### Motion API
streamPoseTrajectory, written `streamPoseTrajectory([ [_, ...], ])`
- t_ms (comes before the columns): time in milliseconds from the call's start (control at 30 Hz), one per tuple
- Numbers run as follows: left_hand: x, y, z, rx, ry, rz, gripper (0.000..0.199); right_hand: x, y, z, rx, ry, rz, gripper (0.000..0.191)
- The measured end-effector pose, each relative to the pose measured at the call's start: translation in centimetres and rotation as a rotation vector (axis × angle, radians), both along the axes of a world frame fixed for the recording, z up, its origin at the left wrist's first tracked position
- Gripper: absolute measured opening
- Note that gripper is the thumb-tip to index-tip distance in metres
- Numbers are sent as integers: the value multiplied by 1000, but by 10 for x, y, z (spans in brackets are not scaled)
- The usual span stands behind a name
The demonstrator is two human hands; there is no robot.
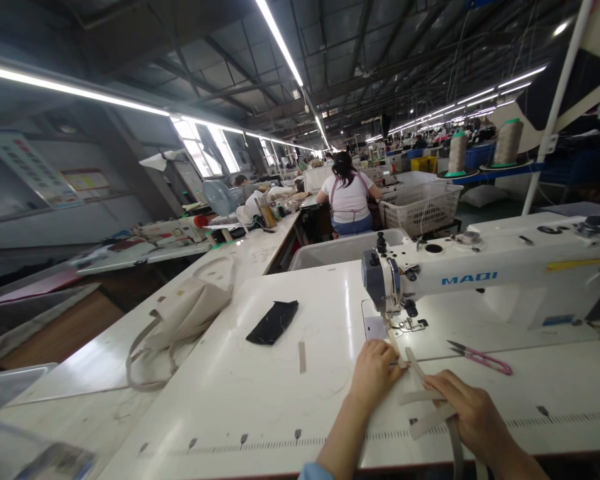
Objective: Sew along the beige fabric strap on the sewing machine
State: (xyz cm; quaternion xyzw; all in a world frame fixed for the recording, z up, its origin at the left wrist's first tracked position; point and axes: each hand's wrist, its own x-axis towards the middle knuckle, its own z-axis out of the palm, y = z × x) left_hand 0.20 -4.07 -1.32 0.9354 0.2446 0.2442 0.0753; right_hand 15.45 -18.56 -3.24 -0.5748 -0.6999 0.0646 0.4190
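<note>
My left hand (377, 370) is closed at the front of the sewing machine (480, 277), pinching a narrow beige strap (395, 339) that runs up under the presser foot (393, 313). My right hand (473, 410) is closed around several beige fabric strips (433, 421); their ends stick out to the left and hang down over the table's front edge. Something thin and dark shows by my left fingertips, too small to name. Thread snips (480, 357) with pink handles lie to the right of the needle area.
A black fabric piece (273, 323) and a short beige strip (302, 357) lie on the white table (260, 400). Farther left is a beige sewn bag (190, 310) with straps. A co-worker (349, 193) sits ahead, beside a white basket (423, 208). Thread cones (508, 143) stand at right.
</note>
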Motion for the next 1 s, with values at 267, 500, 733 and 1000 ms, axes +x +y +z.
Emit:
streamPoseTrajectory([
  [267, 0, -3, 6, -41, 17, 16, 12, 3, 3, -3, -42, 83, 45, 26],
  [500, 3, 11, 13, -60, 105, 3, 34, -3, 12, 13, -137, 92, 99, 30],
  [733, 0, 21, 4, -21, 109, 43, 40, -16, 34, 13, -142, 36, 29, 32],
  [1000, 0, 18, 4, -72, 89, -8, 31, -16, 42, 8, -182, -40, -31, 27],
])
